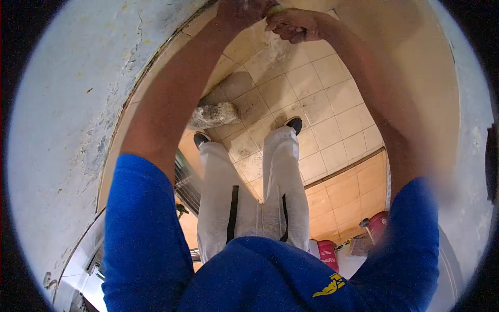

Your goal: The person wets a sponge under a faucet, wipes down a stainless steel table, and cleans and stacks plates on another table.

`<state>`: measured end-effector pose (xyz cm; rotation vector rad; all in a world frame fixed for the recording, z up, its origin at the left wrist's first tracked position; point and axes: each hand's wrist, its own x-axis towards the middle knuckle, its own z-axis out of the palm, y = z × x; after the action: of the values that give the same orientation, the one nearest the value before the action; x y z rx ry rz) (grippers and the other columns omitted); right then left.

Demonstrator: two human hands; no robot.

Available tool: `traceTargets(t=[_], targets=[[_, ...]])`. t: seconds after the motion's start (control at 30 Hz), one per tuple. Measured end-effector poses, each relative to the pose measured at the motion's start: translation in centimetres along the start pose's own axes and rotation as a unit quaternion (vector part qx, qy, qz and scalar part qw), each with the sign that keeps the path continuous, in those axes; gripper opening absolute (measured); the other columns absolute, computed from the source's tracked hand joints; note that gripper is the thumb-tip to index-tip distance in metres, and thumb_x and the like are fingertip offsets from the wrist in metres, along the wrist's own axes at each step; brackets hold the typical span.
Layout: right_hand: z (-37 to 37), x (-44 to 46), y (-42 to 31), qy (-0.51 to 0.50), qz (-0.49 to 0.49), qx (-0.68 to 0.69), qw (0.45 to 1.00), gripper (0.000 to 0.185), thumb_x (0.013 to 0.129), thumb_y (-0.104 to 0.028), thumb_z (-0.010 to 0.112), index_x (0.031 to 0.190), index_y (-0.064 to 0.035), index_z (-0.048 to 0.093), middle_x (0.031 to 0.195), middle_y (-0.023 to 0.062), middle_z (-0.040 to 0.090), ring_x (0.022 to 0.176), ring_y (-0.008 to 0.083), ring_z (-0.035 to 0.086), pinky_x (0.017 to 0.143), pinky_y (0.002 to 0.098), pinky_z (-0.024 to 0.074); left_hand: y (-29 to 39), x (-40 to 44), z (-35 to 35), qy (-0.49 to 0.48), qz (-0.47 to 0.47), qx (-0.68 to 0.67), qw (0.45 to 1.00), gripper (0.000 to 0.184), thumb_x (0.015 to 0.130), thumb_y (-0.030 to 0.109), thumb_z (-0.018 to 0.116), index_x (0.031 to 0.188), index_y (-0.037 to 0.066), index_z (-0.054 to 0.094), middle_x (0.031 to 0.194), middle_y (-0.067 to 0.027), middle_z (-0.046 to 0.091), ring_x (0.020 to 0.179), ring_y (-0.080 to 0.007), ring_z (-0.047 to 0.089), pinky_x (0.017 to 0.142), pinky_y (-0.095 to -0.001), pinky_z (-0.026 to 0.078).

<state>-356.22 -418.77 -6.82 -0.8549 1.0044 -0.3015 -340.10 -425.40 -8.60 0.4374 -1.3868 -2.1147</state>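
I have both hands up at 12 o'clock, close together: the left hand (245, 11) cut by the top edge, the right hand (295, 25) just clockwise of it. A small yellow-green thing (276, 9) sits between them, also at 12 o'clock. The right fingers are curled in narrow; the left fingers are mostly lost at the edge, so from here I cannot tell which hand has the grip, or how firm it is. With such a small thing, I judge that a loose or uneven pinch could let it slip and drop to the tiled floor (338, 125). The raised arms also worry me: reaching this far out could tire them and make the fingers unsteady. Footing is my other concern. A rough pale block (215, 114) lies at 11 o'clock, near the left shoe (201, 138) at 10, so a careless step that way could catch it. The right shoe (294, 125), at 2 o'clock, stands beside dark marks on the tiles, which might be slick if wet.
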Motion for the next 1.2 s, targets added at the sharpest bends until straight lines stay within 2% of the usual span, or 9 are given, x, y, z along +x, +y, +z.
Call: traceTargets(t=[0.1, 0.2, 0.33, 0.57, 0.83, 0.93, 1.03, 1.13, 1.2], targets=[[1.2, -1.6, -1.1, 0.157, -0.029, -0.262, 0.952, 0.013, 0.078, -0.022, 0.058, 0.074, -0.0112, 0.053, 0.05, -0.0042, 0.035, 0.043, 0.0063, 0.034, 0.04, 0.0233, 0.0287, 0.3, -0.9, 1.9, 0.051, -0.041, 0.022, 0.998, 0.028, 0.086, 0.034, 0.046, 0.085, 0.006, 0.047, 0.079, -0.0099, 0.049, 0.068, -0.0228, 0.049, 0.061, -0.0377, 0.042], [0.3, -3.7, -3.6, 0.216, -0.002, -0.496, 0.841, 0.039, 0.076, -0.023, 0.064, 0.108, -0.0037, 0.056, 0.102, 0.0182, 0.059, 0.093, 0.028, 0.058, 0.076, 0.0374, 0.0475, 2.5, -2.5, 4.3, 0.054, -0.116, 0.053, 0.99, 0.034, 0.085, 0.037, 0.047, 0.094, 0.004, 0.048, 0.09, -0.012, 0.051, 0.075, -0.0245, 0.053, 0.066, -0.0387, 0.045], [-0.5, -3.7, -2.8, 0.274, -0.272, -0.564, 0.73, 0.028, 0.074, -0.013, 0.064, 0.099, -0.0022, 0.058, 0.089, 0.0166, 0.061, 0.084, 0.0284, 0.06, 0.073, 0.0361, 0.0485, 6.5, -4.3, 8.6, 0.105, -0.296, -0.064, 0.947, 0.046, 0.084, 0.041, 0.048, 0.106, 0.001, 0.05, 0.104, -0.0147, 0.054, 0.085, -0.0269, 0.057, 0.071, -0.04, 0.048], [1.4, -4.5, -5.0, 0.258, -0.274, -0.719, 0.584, 0.017, 0.076, -0.011, 0.059, 0.092, -0.0041, 0.059, 0.084, 0.0134, 0.062, 0.078, 0.0266, 0.061, 0.067, 0.0349, 0.0497, 0.6, -3.4, 2.5, -0.042, -0.302, -0.297, 0.905, 0.03, 0.079, 0.036, 0.061, 0.09, 0.008, 0.059, 0.065, 0.0016, 0.05, 0.058, -0.0067, 0.047, 0.046, -0.0207, 0.042], [3.9, -3.2, -6.4, 0.224, -0.021, -0.804, 0.551, 0.023, 0.082, -0.023, 0.051, 0.088, -0.0048, 0.063, 0.083, 0.0135, 0.062, 0.079, 0.0243, 0.061, 0.067, 0.0364, 0.0494, 0.5, -1.7, -1.4, -0.127, -0.18, 0.292, 0.931, 0.031, 0.077, 0.035, 0.06, 0.089, 0.008, 0.064, 0.072, -0.0046, 0.06, 0.062, -0.0136, 0.056, 0.06, -0.03, 0.047], [1.4, 0.3, -3.5, 0.176, -0.106, -0.853, 0.48, 0.031, 0.084, -0.03, 0.046, 0.085, -0.0045, 0.064, 0.084, 0.0125, 0.062, 0.083, 0.0267, 0.059, 0.075, 0.0366, 0.0473, 3.1, -2.1, 2.0, -0.068, -0.158, 0.634, 0.754, 0.027, 0.077, 0.034, 0.056, 0.088, 0.01, 0.064, 0.076, -0.0063, 0.062, 0.07, -0.0195, 0.06, 0.063, -0.0333, 0.048], [1.9, 0.6, -5.3, 0.098, 0.091, -0.714, 0.687, 0.047, 0.089, -0.041, 0.036, 0.119, -0.0073, 0.05, 0.119, 0.0184, 0.049, 0.112, 0.0322, 0.045, 0.093, 0.0402, 0.0363, 2.8, -2.1, 2.1, -0.003, -0.087, 0.822, 0.563, 0.029, 0.077, 0.033, 0.054, 0.092, 0.009, 0.064, 0.081, -0.0096, 0.063, 0.077, -0.0239, 0.062, 0.066, -0.0363, 0.05], [-5.3, 4.8, 0.7, 0.09, -0.569, -0.759, 0.304, 0.013, 0.078, -0.019, 0.057, 0.074, -0.0074, 0.054, 0.056, 0.0004, 0.046, 0.049, 0.012, 0.045, 0.043, 0.0275, 0.0374, 1.9, -1.8, 1.7, 0.022, -0.027, 0.843, 0.536, 0.03, 0.077, 0.033, 0.054, 0.093, 0.009, 0.063, 0.082, -0.0108, 0.063, 0.08, -0.025, 0.062, 0.068, -0.0376, 0.05], [-3.9, 4.2, 1.0, 0.09, -0.477, -0.777, 0.401, 0.013, 0.077, -0.019, 0.057, 0.076, -0.0069, 0.055, 0.063, 0.0047, 0.05, 0.057, 0.0187, 0.049, 0.05, 0.0312, 0.0415, 2.4, -2.2, 2.8, 0.039, -0.017, 0.847, 0.529, 0.029, 0.077, 0.032, 0.055, 0.092, 0.009, 0.063, 0.081, -0.0108, 0.063, 0.08, -0.0249, 0.062, 0.069, -0.0379, 0.05]])
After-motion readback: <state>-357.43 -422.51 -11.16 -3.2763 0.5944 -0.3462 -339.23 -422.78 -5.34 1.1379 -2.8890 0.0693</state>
